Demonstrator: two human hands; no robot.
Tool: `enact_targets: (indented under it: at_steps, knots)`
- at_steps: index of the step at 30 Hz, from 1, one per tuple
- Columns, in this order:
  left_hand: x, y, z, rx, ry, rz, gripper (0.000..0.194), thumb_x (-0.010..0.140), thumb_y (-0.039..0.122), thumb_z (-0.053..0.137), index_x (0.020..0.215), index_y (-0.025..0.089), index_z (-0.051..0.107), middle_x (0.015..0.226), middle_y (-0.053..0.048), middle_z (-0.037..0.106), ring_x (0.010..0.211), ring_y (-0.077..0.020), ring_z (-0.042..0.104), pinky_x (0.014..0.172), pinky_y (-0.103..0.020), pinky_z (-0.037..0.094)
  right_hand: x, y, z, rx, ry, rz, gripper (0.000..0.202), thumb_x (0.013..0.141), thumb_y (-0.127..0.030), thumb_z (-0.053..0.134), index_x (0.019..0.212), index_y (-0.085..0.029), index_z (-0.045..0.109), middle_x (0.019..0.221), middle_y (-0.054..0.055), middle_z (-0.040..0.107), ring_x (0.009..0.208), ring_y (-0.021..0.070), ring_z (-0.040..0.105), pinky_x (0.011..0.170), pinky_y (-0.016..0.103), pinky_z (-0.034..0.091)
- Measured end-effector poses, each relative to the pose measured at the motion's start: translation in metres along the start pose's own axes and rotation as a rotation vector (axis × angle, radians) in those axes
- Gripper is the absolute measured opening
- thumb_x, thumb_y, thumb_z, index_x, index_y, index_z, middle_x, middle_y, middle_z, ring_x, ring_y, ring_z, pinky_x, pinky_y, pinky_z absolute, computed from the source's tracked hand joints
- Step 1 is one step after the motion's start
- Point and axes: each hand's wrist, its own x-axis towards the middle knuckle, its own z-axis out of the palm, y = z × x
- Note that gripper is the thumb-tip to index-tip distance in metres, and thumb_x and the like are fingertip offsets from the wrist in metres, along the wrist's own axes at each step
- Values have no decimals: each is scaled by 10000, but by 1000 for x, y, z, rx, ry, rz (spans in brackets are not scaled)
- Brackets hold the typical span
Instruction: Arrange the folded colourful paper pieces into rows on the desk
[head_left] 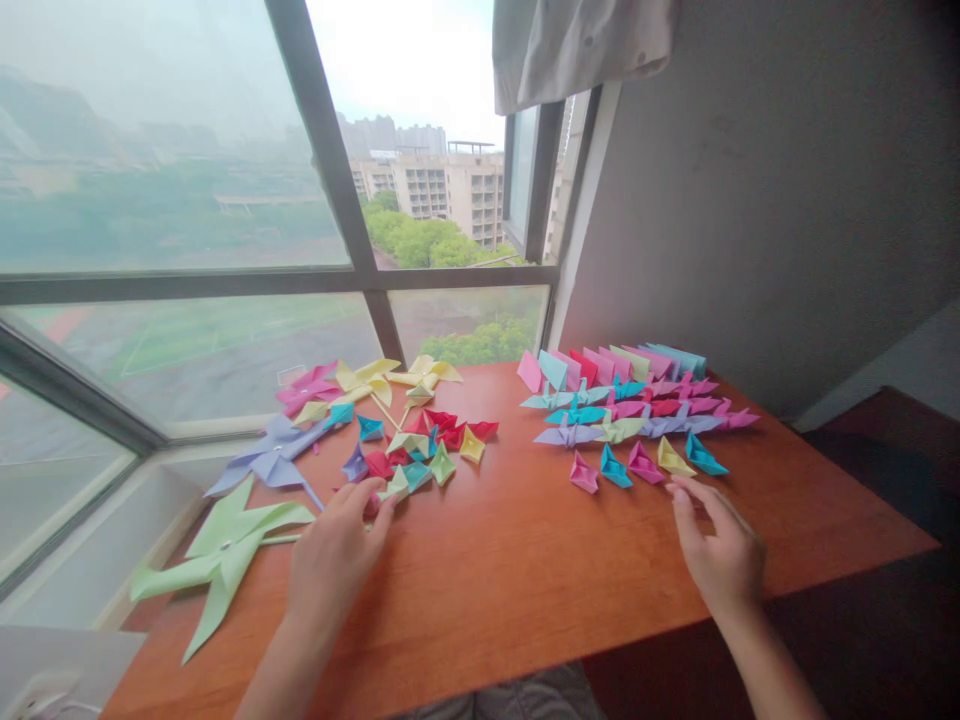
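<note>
My left hand [341, 540] reaches to the near edge of a loose pile of small folded paper boats, its thumb and fingers round a reddish piece mostly hidden by them. A pale green boat [394, 484] lies just beyond the thumb. My right hand [716, 540] is by the right end of a row of boats, fingertips just below a yellow boat [674, 458]; whether they touch it or hold anything is unclear. Left of that boat sit a magenta boat [645, 463], a blue boat [615, 466] and a pink boat [583, 473].
Rows of paper cranes [619, 429] and upright folded papers [581, 368] stand behind the boats. Paper pinwheels, including a green pinwheel [225, 548] and a purple pinwheel [274, 452], lie along the left of the wooden table [510, 580]. Windows rise behind.
</note>
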Motion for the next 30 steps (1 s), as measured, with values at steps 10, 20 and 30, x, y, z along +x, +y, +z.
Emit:
enact_targets:
  at_steps: [10,20,30]
  knots:
    - [-24,12,20,-113,-70,125,255,923,351,480,1064,234,658,774,2,720,662,-176,672,566,-240,425,-36,-79,29,329,-236,-69,195,937,-253,501,1040,-235,665,981,73,715,816,199,688,719,307,572]
    - [-24,-6,13,94,-37,15,319,928,329,480,1208,214,581,954,-41,740,784,-222,706,581,-259,435,-44,-91,43,360,-418,-124,218,947,-228,469,1064,-215,652,905,60,696,743,172,671,661,265,551]
    - [-21,-7,13,-12,-129,38,281,911,316,446,1078,209,645,875,-43,743,729,-211,687,611,-271,452,-46,-89,44,354,-443,-104,220,949,-219,458,1044,-205,656,888,50,692,711,156,663,667,252,539]
